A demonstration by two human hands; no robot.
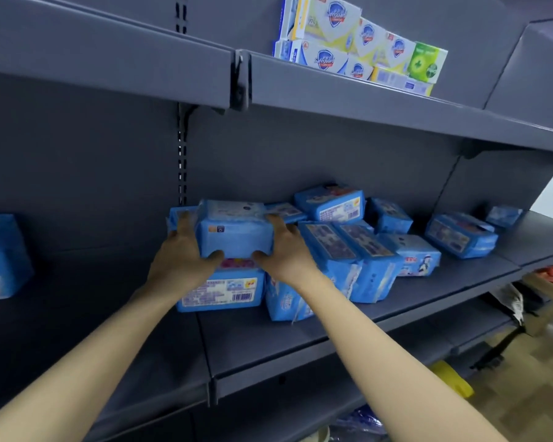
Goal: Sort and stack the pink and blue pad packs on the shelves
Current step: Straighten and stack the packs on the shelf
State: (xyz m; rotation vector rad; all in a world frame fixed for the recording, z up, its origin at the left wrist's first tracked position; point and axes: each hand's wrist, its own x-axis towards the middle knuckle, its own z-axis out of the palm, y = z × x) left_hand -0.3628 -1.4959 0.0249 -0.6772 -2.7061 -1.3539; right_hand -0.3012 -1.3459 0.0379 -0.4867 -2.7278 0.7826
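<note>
A blue pad pack [235,232] sits on top of another blue pack [224,288] on the grey middle shelf [300,342]. My left hand [182,250] grips its left side, thumb under the front edge. My right hand [284,247] grips its right side in the same way. Several more blue packs lie in a loose heap to the right, among them two leaning packs [348,260], one at the back [331,204] and one further right [460,234]. Another blue pack with pink print [0,256] stands at the far left.
Soap boxes [358,43] are stacked on the upper shelf. The shelf's upright post [182,161] runs behind the stack. Lower shelves and a yellow object [450,378] on the floor show at the bottom right.
</note>
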